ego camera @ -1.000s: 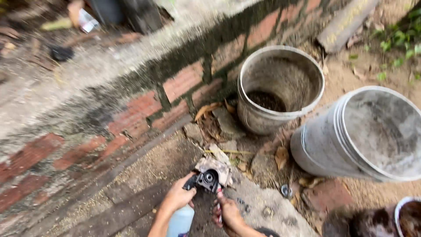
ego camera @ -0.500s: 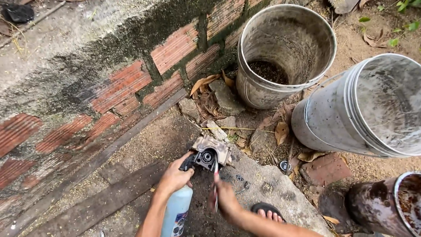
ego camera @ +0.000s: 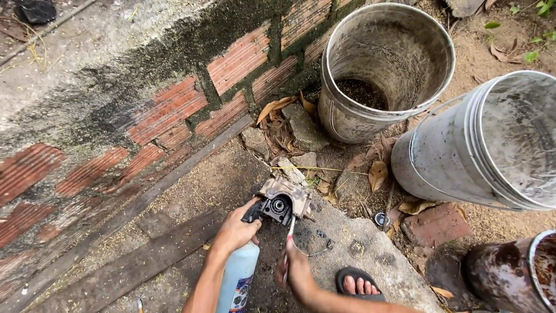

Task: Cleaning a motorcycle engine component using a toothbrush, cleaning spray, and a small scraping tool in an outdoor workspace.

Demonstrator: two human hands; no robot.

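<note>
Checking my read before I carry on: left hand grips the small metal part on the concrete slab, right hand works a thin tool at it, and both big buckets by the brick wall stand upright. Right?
Not quite. In the head view only the far bucket by the brick wall stands upright; the near bucket lies tipped on its side. The left hand does grip the metal part on the concrete slab, and the right hand holds the thin tool at it.

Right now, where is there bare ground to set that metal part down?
Bare concrete lies left of the left hand, between the metal part and the brick wall, bordered by a wooden plank. More slab is bare right of the right hand. Leaves, stones and two buckets crowd the ground beyond the part.
</note>
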